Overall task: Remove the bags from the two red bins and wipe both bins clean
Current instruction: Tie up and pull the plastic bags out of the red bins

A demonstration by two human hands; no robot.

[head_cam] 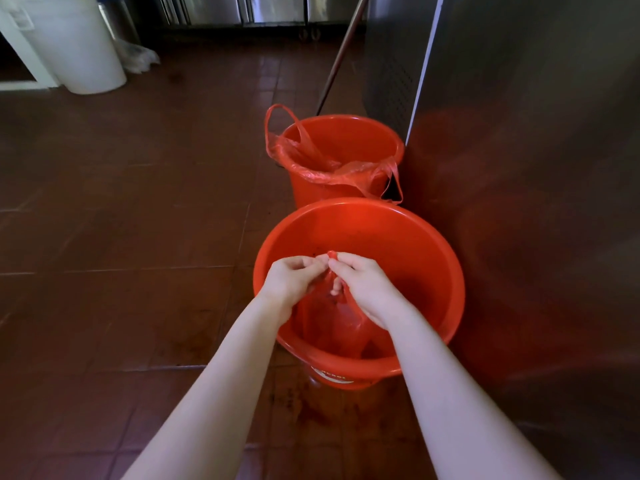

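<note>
Two grips, left hand (291, 279) and right hand (364, 286), pinch crinkly bag (333, 329) in round bin (388, 233).

**Bare Forearms, Bare Hands**

Two forearms (214, 368) show, bare along all their visible length. The left hand (294, 277) and the right hand (367, 283) are bare as well, the nails too small to make out.

The red near bin (388, 233) stands upright with the thin red near bag (334, 329) bunched at its top inside it, and just behind, the far bin (349, 133) holds the far bag (308, 155) draped over its rim, handles loose.
</note>
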